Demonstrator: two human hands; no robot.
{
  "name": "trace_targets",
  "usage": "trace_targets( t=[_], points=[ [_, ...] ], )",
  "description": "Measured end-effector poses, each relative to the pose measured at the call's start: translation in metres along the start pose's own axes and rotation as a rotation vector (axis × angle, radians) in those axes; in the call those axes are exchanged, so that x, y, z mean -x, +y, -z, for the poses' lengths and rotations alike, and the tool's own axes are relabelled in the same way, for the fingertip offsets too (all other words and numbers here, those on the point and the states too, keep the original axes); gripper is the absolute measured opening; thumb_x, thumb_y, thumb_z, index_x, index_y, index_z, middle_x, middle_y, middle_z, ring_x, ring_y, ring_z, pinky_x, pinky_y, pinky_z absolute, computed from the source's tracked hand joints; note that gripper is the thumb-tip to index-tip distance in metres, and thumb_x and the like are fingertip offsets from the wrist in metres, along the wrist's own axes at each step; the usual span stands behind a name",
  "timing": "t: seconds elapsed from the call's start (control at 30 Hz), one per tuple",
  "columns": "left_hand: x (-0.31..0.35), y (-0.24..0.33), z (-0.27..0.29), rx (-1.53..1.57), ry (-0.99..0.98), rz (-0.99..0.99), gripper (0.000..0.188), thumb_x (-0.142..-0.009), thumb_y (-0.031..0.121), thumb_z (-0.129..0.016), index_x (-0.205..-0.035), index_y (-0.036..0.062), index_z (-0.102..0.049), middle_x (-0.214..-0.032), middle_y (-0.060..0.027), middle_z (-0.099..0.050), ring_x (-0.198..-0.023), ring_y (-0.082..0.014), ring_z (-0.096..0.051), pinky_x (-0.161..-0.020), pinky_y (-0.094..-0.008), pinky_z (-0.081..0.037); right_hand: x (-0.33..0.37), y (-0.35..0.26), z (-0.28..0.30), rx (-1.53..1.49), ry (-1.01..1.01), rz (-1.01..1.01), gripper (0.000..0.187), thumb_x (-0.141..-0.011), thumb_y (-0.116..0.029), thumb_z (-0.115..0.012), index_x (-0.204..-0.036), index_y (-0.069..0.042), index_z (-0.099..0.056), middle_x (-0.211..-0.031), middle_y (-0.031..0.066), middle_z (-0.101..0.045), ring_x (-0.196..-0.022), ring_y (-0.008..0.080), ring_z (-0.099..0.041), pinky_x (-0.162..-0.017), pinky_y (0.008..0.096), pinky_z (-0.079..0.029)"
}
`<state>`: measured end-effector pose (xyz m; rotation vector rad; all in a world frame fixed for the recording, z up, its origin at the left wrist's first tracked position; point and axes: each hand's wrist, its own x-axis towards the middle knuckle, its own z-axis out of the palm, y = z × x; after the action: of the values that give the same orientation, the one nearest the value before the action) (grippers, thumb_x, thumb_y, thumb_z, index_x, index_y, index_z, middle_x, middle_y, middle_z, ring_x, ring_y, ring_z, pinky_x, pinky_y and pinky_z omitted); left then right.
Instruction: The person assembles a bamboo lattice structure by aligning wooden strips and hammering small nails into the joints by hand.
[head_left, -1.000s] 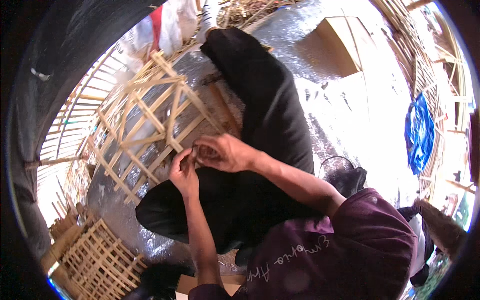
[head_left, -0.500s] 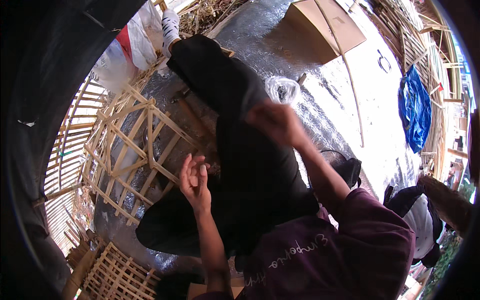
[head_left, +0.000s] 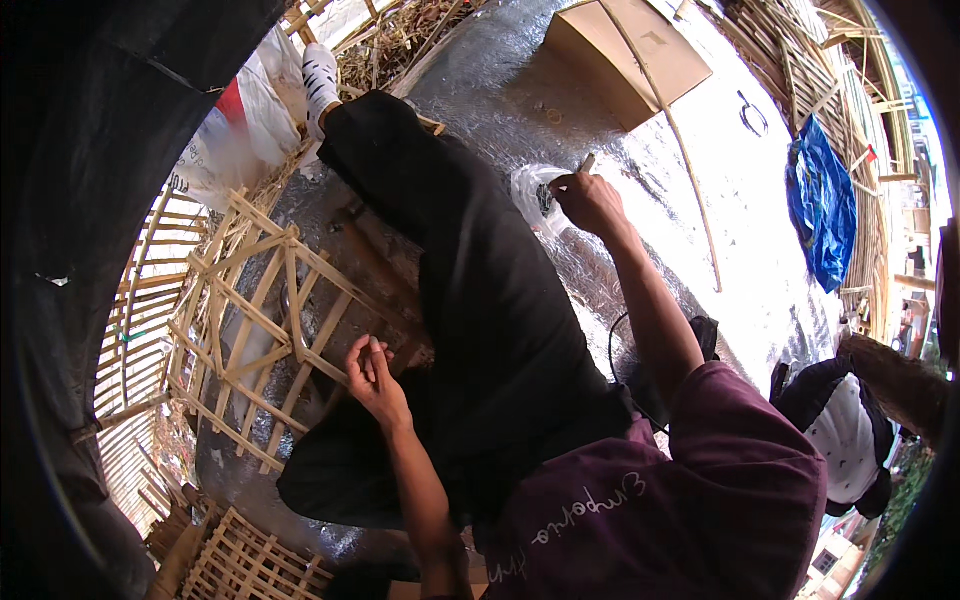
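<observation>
My right hand (head_left: 592, 205) is at a clear plastic bag (head_left: 530, 190) of small dark pieces. Its fingertips are pinched together at the bag's edge, and whatever they grip is too small to name. My left hand (head_left: 379, 385) hovers above my bent leg, palm turned up, its fingers loosely curled and apart with nothing visible in them. Beside that hand stands a frame of pale bamboo strips (head_left: 268, 325), joined in angled sections. What looks like a hammer (head_left: 378, 252), with a brown handle, lies in shadow between the frame and my leg.
A cardboard box (head_left: 620, 60) sits at the far side, a thin stick (head_left: 672, 130) leaning across it. Scissors-like black loops (head_left: 752, 115) and a blue plastic sheet (head_left: 822, 205) lie to the right. A woven bamboo lattice (head_left: 250, 560) is at the near left.
My right hand has moved from above my leg to the plastic bag. The left hand's fingers have curled in a little. My view has shifted slightly.
</observation>
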<state>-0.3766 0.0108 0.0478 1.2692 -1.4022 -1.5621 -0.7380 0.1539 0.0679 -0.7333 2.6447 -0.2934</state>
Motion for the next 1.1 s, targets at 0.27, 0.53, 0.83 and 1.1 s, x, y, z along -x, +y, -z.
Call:
trace_targets(
  t=[0.27,0.53,0.83,1.1],
  points=[
    [-0.001,0.002,-0.001,-0.005,0.051,-0.030,0.015,-0.096,0.008,-0.058,-0.110,0.0019,-0.060,-0.088,-0.0072,-0.060,-0.080,-0.0121,-0.056,-0.072,-0.0252,-0.050,-0.021,0.009,-0.023,0.175,0.113,0.160,0.024,-0.085,-0.027,-0.062,-0.107,-0.019,-0.070,-0.081,0.0129,-0.069,-0.071,0.0322,-0.066,-0.060,0.0437,-0.051],
    [-0.003,-0.008,0.008,0.019,0.025,-0.059,0.015,-0.096,0.008,-0.057,-0.109,0.0015,-0.060,-0.089,-0.0069,-0.060,-0.080,-0.0119,-0.055,-0.072,-0.0258,-0.050,-0.030,0.016,-0.033,0.221,0.166,0.271,0.013,-0.081,-0.023,-0.063,-0.079,-0.013,-0.070,-0.074,0.0113,-0.067,-0.066,0.0318,-0.065,-0.058,0.0433,-0.050],
    [0.002,0.000,0.003,0.030,0.022,-0.069,0.016,-0.095,0.009,-0.059,-0.110,0.0019,-0.060,-0.090,-0.0059,-0.060,-0.080,-0.0118,-0.056,-0.073,-0.0258,-0.050,0.006,0.011,0.047,-0.080,0.041,0.224,0.011,-0.083,-0.022,-0.073,-0.087,-0.013,-0.075,-0.082,0.0045,-0.073,-0.074,0.0191,-0.069,-0.065,0.0341,-0.054],
    [0.025,0.048,-0.021,-0.564,-0.233,-0.747,0.025,-0.083,0.006,-0.069,-0.107,0.0128,-0.069,-0.112,-0.0054,-0.061,-0.097,-0.0242,-0.060,-0.086,-0.0385,-0.047,0.093,-0.062,0.052,-0.508,-0.365,0.327,0.026,-0.084,-0.031,-0.072,-0.089,-0.005,-0.072,-0.075,0.0054,-0.068,-0.068,0.0127,-0.061,-0.063,0.0297,-0.047]
  ],
)
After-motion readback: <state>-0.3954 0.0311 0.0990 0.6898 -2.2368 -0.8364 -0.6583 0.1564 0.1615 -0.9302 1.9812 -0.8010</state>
